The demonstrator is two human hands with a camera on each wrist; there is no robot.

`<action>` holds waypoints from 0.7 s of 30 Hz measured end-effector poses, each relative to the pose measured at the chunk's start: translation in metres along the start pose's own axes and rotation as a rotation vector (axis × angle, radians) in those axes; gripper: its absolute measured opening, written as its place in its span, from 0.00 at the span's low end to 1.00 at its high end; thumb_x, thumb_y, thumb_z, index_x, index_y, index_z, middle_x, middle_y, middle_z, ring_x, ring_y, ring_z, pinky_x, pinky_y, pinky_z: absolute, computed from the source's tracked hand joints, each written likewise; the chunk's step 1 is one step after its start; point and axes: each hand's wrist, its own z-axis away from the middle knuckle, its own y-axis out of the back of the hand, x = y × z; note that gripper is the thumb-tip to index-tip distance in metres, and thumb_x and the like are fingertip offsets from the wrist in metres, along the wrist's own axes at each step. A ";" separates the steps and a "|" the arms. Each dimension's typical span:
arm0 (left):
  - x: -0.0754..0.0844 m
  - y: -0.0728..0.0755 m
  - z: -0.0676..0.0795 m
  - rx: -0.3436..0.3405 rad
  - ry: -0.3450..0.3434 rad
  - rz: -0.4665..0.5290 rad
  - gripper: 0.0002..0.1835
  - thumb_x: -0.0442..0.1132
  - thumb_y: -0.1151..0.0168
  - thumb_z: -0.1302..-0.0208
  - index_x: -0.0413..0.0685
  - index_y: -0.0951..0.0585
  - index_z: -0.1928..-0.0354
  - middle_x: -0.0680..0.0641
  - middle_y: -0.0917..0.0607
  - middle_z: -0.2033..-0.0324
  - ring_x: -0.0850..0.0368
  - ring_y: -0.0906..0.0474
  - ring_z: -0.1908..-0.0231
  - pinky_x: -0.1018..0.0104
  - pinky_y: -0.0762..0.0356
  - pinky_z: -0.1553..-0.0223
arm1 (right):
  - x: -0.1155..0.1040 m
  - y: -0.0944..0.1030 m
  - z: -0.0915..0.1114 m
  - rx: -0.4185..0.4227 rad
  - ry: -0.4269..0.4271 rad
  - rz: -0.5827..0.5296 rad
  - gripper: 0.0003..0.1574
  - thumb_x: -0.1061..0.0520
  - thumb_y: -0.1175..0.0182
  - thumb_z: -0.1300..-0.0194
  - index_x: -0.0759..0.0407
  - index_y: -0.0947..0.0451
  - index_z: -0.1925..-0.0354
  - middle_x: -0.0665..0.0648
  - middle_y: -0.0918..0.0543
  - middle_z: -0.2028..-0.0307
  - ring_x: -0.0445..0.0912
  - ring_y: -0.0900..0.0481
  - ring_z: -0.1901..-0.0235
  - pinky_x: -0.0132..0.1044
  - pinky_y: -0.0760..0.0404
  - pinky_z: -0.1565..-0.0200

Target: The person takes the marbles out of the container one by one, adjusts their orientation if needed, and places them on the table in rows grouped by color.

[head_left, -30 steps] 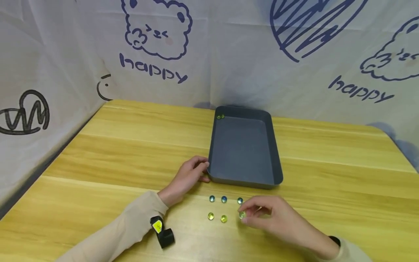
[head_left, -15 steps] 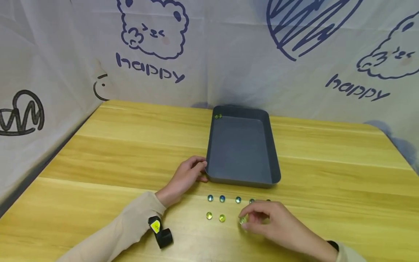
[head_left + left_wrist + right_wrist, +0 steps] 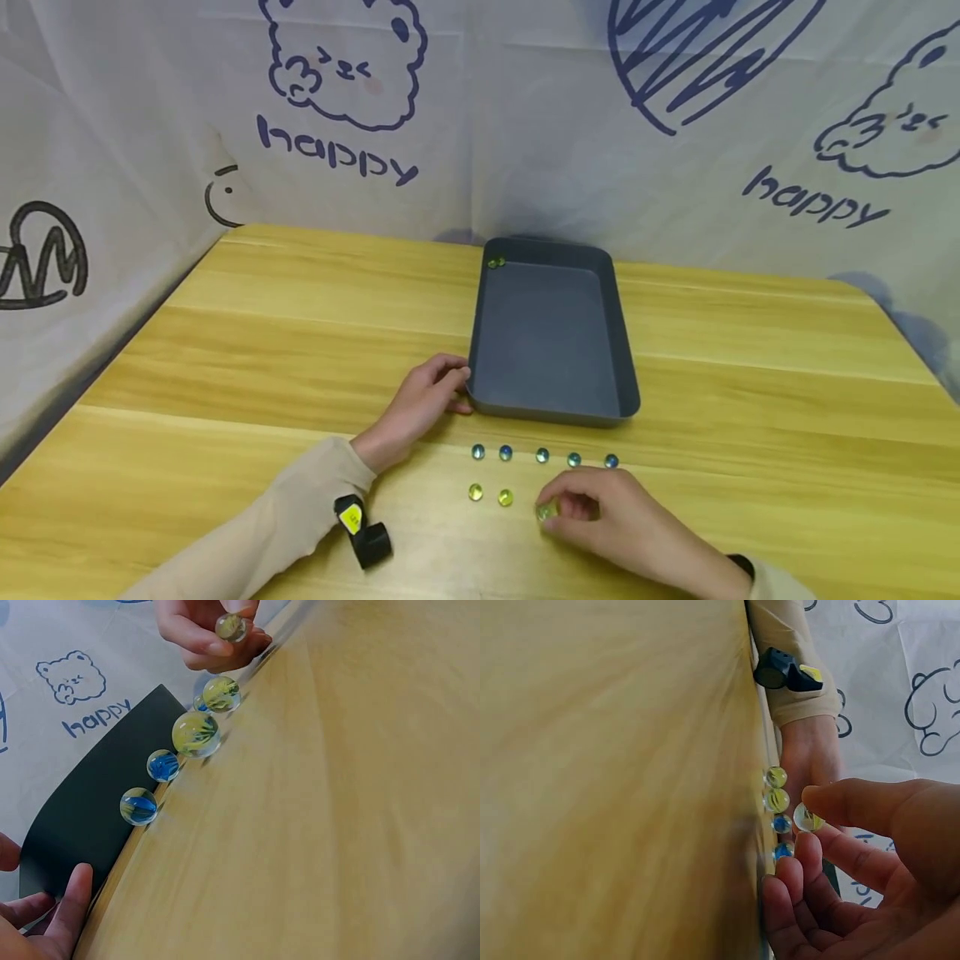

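Note:
My right hand (image 3: 611, 517) pinches a clear yellow-green marble (image 3: 808, 817) between thumb and fingertips, close over the table near its front. Left of it lie two yellow marbles (image 3: 491, 495). Behind these runs a row of several blue marbles (image 3: 542, 456), spread in front of the grey tray (image 3: 555, 417). At the tray's near left corner, my left hand (image 3: 423, 400) holds on, the thumb tip at the rim and other fingers low against the outer wall (image 3: 90, 817). Two yellow-green marbles (image 3: 497, 262) sit in the tray's far left corner.
The wooden table (image 3: 300, 333) carries all of this. White cloth (image 3: 525, 125) with blue drawings hangs behind and at the left. A black wrist camera (image 3: 363, 533) is strapped on the left sleeve.
My right hand has drawn slightly toward me with the pinched marble, uncovering the right end of the blue row. The left hand stays at the tray corner. The head view shifts a little.

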 end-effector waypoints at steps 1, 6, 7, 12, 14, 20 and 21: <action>0.000 0.000 0.000 0.002 0.003 -0.001 0.17 0.35 0.52 0.27 0.31 0.27 0.43 0.36 0.22 0.56 0.53 0.21 0.66 0.62 0.16 0.62 | 0.000 -0.001 -0.001 -0.002 -0.002 -0.002 0.08 0.56 0.34 0.37 0.56 0.16 0.59 0.41 0.25 0.74 0.35 0.29 0.74 0.30 0.23 0.72; 0.001 -0.001 0.000 0.004 0.005 0.002 0.18 0.35 0.52 0.27 0.31 0.28 0.42 0.36 0.22 0.56 0.53 0.21 0.65 0.62 0.16 0.62 | 0.001 -0.001 -0.003 0.001 -0.021 -0.007 0.08 0.57 0.34 0.38 0.56 0.16 0.59 0.42 0.25 0.74 0.35 0.29 0.74 0.30 0.24 0.73; 0.002 -0.001 0.000 0.003 0.006 0.002 0.18 0.35 0.52 0.27 0.31 0.28 0.42 0.36 0.22 0.56 0.52 0.21 0.65 0.62 0.16 0.62 | 0.001 -0.001 -0.003 0.001 -0.024 -0.007 0.08 0.57 0.34 0.38 0.56 0.16 0.59 0.42 0.25 0.74 0.35 0.29 0.75 0.30 0.24 0.73; 0.003 -0.001 0.002 0.005 0.019 0.005 0.18 0.35 0.52 0.27 0.31 0.28 0.42 0.36 0.22 0.56 0.53 0.21 0.65 0.62 0.16 0.61 | 0.001 -0.001 -0.005 0.011 -0.018 0.026 0.07 0.58 0.34 0.38 0.56 0.16 0.59 0.42 0.26 0.76 0.34 0.30 0.76 0.30 0.24 0.73; 0.002 -0.002 0.002 0.005 0.019 0.005 0.18 0.35 0.52 0.27 0.31 0.27 0.42 0.36 0.22 0.56 0.53 0.21 0.65 0.63 0.16 0.62 | 0.001 -0.001 -0.005 0.019 -0.013 0.046 0.07 0.58 0.34 0.38 0.56 0.16 0.60 0.41 0.26 0.76 0.34 0.30 0.76 0.30 0.24 0.73; 0.004 -0.002 0.002 0.006 0.023 0.002 0.18 0.35 0.52 0.27 0.31 0.27 0.42 0.36 0.22 0.56 0.54 0.21 0.66 0.63 0.16 0.61 | 0.002 0.000 -0.006 0.025 0.004 0.068 0.07 0.59 0.35 0.38 0.57 0.16 0.60 0.40 0.27 0.77 0.33 0.30 0.77 0.29 0.24 0.73; 0.005 -0.002 0.002 0.006 0.023 -0.001 0.18 0.35 0.52 0.27 0.31 0.27 0.42 0.36 0.23 0.56 0.54 0.21 0.66 0.63 0.16 0.61 | 0.002 -0.001 -0.006 0.022 0.004 0.066 0.07 0.59 0.35 0.38 0.57 0.17 0.59 0.40 0.27 0.77 0.33 0.30 0.77 0.29 0.24 0.73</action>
